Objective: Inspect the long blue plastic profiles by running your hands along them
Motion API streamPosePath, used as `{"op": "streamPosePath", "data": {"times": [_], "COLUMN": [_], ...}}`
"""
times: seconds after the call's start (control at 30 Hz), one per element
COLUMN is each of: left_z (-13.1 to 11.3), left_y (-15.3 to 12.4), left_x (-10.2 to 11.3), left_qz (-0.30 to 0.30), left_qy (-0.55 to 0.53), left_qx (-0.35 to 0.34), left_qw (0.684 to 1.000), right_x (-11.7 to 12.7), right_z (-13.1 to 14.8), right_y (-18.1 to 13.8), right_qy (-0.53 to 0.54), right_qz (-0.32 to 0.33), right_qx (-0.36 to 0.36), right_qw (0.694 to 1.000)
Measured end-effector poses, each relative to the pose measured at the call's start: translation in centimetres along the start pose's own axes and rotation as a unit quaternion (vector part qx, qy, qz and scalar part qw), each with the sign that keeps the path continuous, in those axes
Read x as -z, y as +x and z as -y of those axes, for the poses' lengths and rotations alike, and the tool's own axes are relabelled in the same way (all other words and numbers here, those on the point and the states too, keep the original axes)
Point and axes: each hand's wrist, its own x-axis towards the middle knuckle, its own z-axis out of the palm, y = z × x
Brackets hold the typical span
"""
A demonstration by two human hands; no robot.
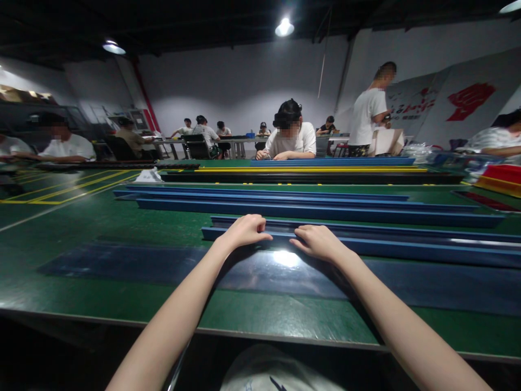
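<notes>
My left hand [245, 230] and my right hand [318, 241] rest side by side on the near edge of a long blue plastic strip [407, 250] that lies across the green table [101, 228]. Both hands have their fingers curled and pinched onto the strip's edge. A wide dark glossy film sheet [122, 263] lies flat under my wrists, between the strip and the table's front edge. More long blue strips [309, 209] lie parallel just beyond.
Farther back lie black and yellow strips [309, 172] and another blue one. Red trays [502, 179] stand at the right. A person [290, 138] sits opposite, another stands at the back right, and others sit at the left and at far tables.
</notes>
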Motion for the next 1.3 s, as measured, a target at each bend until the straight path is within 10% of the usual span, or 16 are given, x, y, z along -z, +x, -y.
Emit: {"op": "streamPosePath", "data": {"times": [1.3], "left_z": [-2.0], "left_y": [-0.7], "left_x": [-0.7], "left_qz": [-0.045], "left_qy": [0.028], "left_qx": [-0.071], "left_qw": [0.996], "right_x": [1.7], "right_z": [-0.5], "right_y": [-0.2], "right_qy": [0.008], "right_qz": [0.035], "right_qx": [0.008], "right_qw": [0.999]}}
